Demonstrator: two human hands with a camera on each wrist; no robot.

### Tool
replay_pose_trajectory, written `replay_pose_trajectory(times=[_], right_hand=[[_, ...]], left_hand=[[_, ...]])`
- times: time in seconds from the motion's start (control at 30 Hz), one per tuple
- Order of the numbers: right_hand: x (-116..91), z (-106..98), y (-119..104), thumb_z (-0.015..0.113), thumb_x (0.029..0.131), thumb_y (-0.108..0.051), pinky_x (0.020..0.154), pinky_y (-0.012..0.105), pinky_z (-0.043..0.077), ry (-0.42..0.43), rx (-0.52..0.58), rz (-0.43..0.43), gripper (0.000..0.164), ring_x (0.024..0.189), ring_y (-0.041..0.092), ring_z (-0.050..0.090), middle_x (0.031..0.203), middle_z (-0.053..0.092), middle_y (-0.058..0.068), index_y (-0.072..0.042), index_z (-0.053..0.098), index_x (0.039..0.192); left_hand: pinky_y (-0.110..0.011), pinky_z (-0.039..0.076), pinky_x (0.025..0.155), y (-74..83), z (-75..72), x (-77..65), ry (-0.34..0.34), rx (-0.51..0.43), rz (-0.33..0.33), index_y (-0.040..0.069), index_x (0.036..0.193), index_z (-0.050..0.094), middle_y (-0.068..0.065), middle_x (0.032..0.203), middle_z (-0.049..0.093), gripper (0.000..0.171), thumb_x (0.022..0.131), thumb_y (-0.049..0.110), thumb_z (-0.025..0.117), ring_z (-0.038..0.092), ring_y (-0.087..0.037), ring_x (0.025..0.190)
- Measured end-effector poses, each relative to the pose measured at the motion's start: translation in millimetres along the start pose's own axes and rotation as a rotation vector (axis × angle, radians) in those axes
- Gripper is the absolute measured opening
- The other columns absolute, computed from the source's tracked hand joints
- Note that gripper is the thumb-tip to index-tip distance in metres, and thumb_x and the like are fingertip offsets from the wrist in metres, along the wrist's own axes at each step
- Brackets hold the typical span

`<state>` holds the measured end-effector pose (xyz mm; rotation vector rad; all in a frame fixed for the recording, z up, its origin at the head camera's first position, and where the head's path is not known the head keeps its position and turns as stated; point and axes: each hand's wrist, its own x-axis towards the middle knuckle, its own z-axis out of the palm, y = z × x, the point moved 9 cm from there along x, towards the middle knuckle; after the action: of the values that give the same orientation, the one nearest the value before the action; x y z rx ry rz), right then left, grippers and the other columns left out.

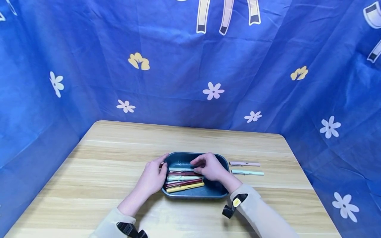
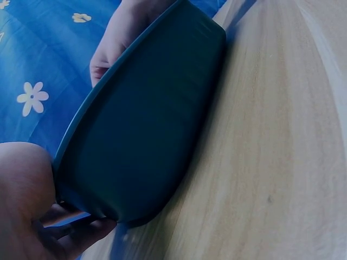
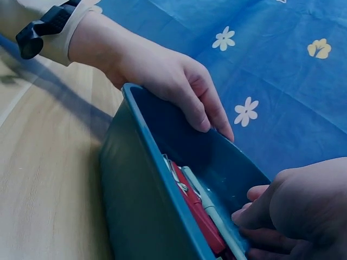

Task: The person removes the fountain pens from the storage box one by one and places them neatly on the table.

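A dark teal bin [image 1: 214, 190] stands on the table with several pens in its left part. My left hand [image 1: 153, 175] grips the bin's left end, thumb over the rim and fingers along the outer wall, as the left wrist view shows. My right hand [image 1: 209, 167] reaches inside over the far wall. Its thumb tip is right at the end of a pale mint pen [image 3: 217, 216], with thumb and index finger apart. Nearer me lie dark red pens [image 1: 190, 181], lighter ones and a yellow pen [image 1: 186, 187], all roughly parallel.
To the right of the bin, a lilac pen [image 1: 245, 164] and a mint pen [image 1: 248, 172] lie side by side on the wood-grain table [image 1: 89, 185]. Blue cloth [image 1: 172, 99] with flower prints hangs behind the table and along both sides.
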<state>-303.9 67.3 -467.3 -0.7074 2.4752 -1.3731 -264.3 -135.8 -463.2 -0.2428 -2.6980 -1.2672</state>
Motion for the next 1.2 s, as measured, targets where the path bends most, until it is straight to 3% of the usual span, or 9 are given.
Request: replay_pose_trajectory(times=[0.63, 1.2], right_hand=[[5.8, 12.1, 4.1, 0.078, 0.090, 0.006, 0.079, 0.031, 0.059, -0.064, -0.162, 0.010, 0.016, 0.085, 0.011, 0.069, 0.095, 0.076, 0.006, -0.002, 0.079, 0.104], [6.8, 13.1, -4.9, 0.068, 0.091, 0.013, 0.078, 0.031, 0.058, -0.080, -0.187, 0.002, 0.020, 0.084, 0.014, 0.066, 0.094, 0.072, 0.007, 0.000, 0.075, 0.105]], left_hand=[[-0.055, 0.048, 0.110, 0.1, -1.2, -0.4, 0.019, 0.002, 0.018, -0.005, 0.148, 0.057, -0.027, 0.140, 0.063, 0.044, 0.105, 0.007, 0.057, 0.062, -0.036, 0.129], [-0.056, 0.047, 0.111, 1.6, -2.5, -1.4, 0.014, 0.006, 0.010, -0.005, 0.148, 0.057, -0.027, 0.141, 0.062, 0.044, 0.106, 0.008, 0.057, 0.061, -0.037, 0.130]])
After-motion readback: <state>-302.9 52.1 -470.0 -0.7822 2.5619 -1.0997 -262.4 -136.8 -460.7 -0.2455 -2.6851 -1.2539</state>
